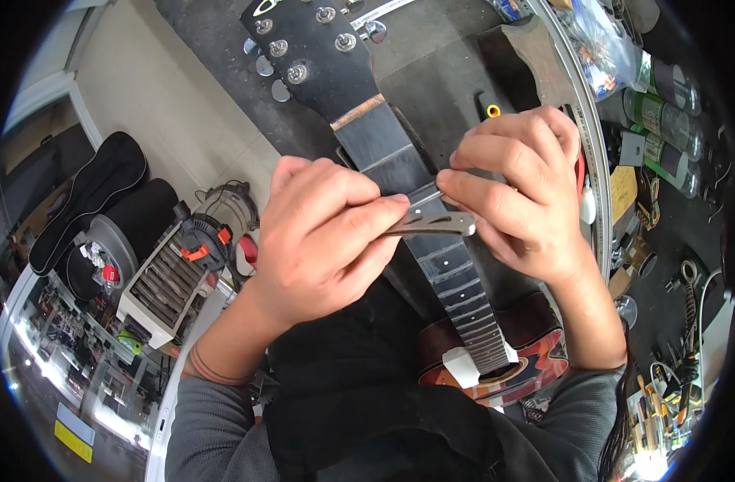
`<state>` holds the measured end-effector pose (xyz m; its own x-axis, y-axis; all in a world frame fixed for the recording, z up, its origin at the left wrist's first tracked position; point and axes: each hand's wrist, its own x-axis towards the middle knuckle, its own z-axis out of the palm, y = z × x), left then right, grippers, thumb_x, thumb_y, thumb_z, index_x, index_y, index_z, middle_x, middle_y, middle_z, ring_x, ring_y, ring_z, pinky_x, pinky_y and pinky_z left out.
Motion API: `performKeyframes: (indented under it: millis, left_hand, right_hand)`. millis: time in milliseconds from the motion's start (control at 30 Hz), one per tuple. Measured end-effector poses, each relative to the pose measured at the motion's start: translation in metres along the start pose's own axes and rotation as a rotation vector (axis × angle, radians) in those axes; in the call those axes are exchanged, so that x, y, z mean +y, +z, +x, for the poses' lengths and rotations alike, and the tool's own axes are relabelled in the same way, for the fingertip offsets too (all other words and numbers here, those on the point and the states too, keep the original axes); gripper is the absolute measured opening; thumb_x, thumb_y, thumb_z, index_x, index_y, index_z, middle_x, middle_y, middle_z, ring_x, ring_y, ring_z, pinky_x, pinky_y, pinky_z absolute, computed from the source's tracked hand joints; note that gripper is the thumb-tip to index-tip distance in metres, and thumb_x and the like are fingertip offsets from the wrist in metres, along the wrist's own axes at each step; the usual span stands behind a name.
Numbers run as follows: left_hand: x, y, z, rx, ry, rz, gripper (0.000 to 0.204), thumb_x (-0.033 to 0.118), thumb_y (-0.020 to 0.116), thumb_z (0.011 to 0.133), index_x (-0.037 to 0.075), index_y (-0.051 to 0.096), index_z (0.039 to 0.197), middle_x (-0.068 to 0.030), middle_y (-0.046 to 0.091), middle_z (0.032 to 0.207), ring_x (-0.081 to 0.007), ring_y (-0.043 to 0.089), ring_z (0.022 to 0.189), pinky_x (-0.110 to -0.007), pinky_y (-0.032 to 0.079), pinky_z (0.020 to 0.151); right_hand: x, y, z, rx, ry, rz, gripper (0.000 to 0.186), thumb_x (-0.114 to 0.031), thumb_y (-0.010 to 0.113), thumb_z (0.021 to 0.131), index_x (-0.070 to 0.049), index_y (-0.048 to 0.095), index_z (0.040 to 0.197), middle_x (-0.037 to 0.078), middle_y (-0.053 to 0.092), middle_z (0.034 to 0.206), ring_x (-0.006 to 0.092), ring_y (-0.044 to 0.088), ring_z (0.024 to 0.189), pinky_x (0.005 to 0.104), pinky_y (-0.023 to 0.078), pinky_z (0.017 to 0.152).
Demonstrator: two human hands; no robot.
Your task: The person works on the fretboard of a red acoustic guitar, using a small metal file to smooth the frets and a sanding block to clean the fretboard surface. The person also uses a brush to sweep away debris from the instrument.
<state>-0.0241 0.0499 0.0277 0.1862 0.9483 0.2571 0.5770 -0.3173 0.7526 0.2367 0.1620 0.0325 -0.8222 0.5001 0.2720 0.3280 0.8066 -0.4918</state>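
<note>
- The left hand and right hand are both pinching a thin metal fret tool, one at each end, each grip closed narrowly on it.
- The tool is lying across the guitar neck, which is resting on the dark bench.
- It is looking rigid, light and probably slick; gripping its ends is likely steadiest.
- The fretboard is looking scratch-prone.

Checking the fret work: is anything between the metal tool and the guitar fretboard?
Nothing visible. Both hands, left and right, press the flat metal tool straight across the fretboard; no strings cross the neck.
</note>
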Motion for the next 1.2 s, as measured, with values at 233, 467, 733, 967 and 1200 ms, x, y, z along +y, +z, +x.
performKeyframes:
  millis: [233, 467, 733, 967, 1200]
  left_hand:
    - [-0.015, 0.001, 0.006, 0.123, 0.037, 0.177, 0.034, -0.004, 0.099, 0.077, -0.001, 0.086, 0.108, -0.0095, 0.073, 0.096, -0.025, 0.065, 0.08, -0.04, 0.048, 0.074]
    - [-0.006, 0.0, -0.001, 0.009, -0.004, -0.048, 0.037, -0.002, 0.1, 0.074, 0.001, 0.086, 0.109, -0.0078, 0.072, 0.095, -0.0252, 0.065, 0.081, -0.04, 0.046, 0.074]
    - [-0.015, -0.006, 0.002, 0.069, 0.033, 0.136, 0.034, -0.003, 0.1, 0.078, 0.0, 0.086, 0.109, -0.008, 0.072, 0.094, -0.0252, 0.064, 0.08, -0.04, 0.047, 0.074]
    - [-0.01, -0.004, -0.004, 0.033, -0.04, -0.04, 0.032, -0.003, 0.1, 0.078, 0.0, 0.086, 0.107, -0.0073, 0.072, 0.094, -0.0247, 0.064, 0.08, -0.038, 0.047, 0.071]
    - [-0.016, -0.01, -0.007, 0.07, 0.073, 0.111, 0.037, 0.002, 0.099, 0.075, 0.005, 0.086, 0.11, -0.0015, 0.07, 0.092, -0.0209, 0.065, 0.075, -0.039, 0.044, 0.075]
  right_hand:
    - [0.017, 0.012, 0.028, 0.057, -0.066, -0.066, 0.034, -0.02, 0.09, 0.086, -0.017, 0.082, 0.119, 0.002, 0.076, 0.123, 0.0291, 0.073, 0.115, 0.0506, 0.046, 0.102]
    - [0.003, 0.001, 0.005, 0.004, -0.028, -0.002, 0.036, -0.021, 0.088, 0.084, -0.016, 0.082, 0.119, 0.001, 0.077, 0.121, 0.0299, 0.074, 0.113, 0.0512, 0.046, 0.102]
    - [0.011, 0.009, 0.025, 0.035, -0.047, -0.056, 0.034, -0.025, 0.087, 0.086, -0.017, 0.082, 0.119, 0.001, 0.076, 0.124, 0.0293, 0.073, 0.117, 0.0523, 0.046, 0.103]
    - [-0.001, 0.002, 0.014, -0.016, -0.012, -0.013, 0.036, -0.022, 0.087, 0.084, -0.017, 0.082, 0.118, 0.001, 0.076, 0.123, 0.0302, 0.073, 0.118, 0.0547, 0.046, 0.106]
    - [-0.001, 0.005, 0.024, -0.02, -0.026, -0.022, 0.035, -0.022, 0.087, 0.084, -0.016, 0.082, 0.118, 0.002, 0.076, 0.124, 0.0306, 0.073, 0.117, 0.0545, 0.047, 0.106]
